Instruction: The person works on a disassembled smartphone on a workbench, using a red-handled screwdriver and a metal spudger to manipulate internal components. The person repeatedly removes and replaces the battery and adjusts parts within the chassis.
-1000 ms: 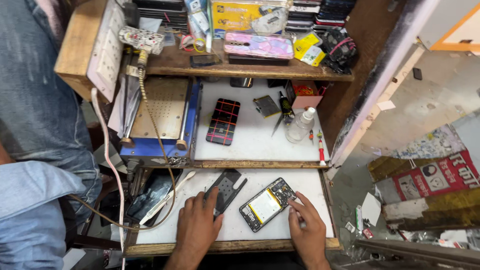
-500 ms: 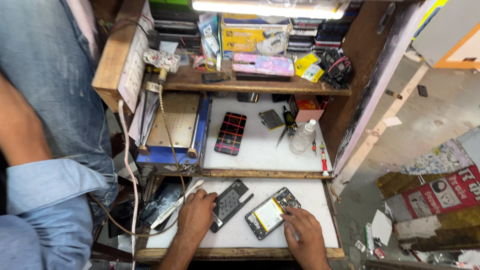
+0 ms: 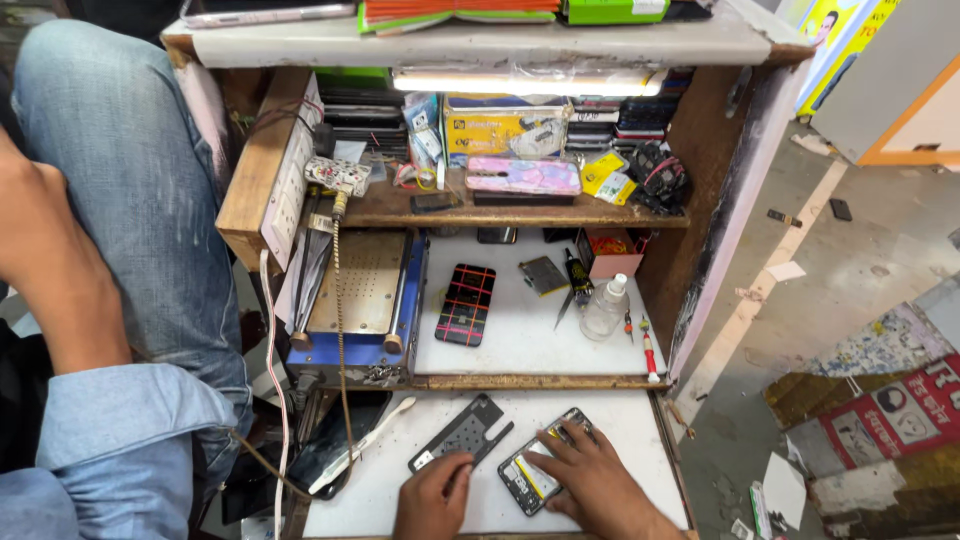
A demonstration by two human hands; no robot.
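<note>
The right hand (image 3: 598,480) has moved onto the opened phone (image 3: 535,470), fingers spread flat, pressing it; the left hand (image 3: 432,500), fingers curled, is steadying the back cover (image 3: 462,435).

A wooden stall with white shelves (image 3: 520,335) rises above the hands, its brown side wall (image 3: 705,190) to their upper right. A lit tube lamp (image 3: 525,82) glows far above them under the top board (image 3: 470,42). Right of the hands lies a grey concrete floor (image 3: 860,260) strewn with paper scraps (image 3: 783,490). Far upper right stands an orange-edged panel (image 3: 915,110).
</note>
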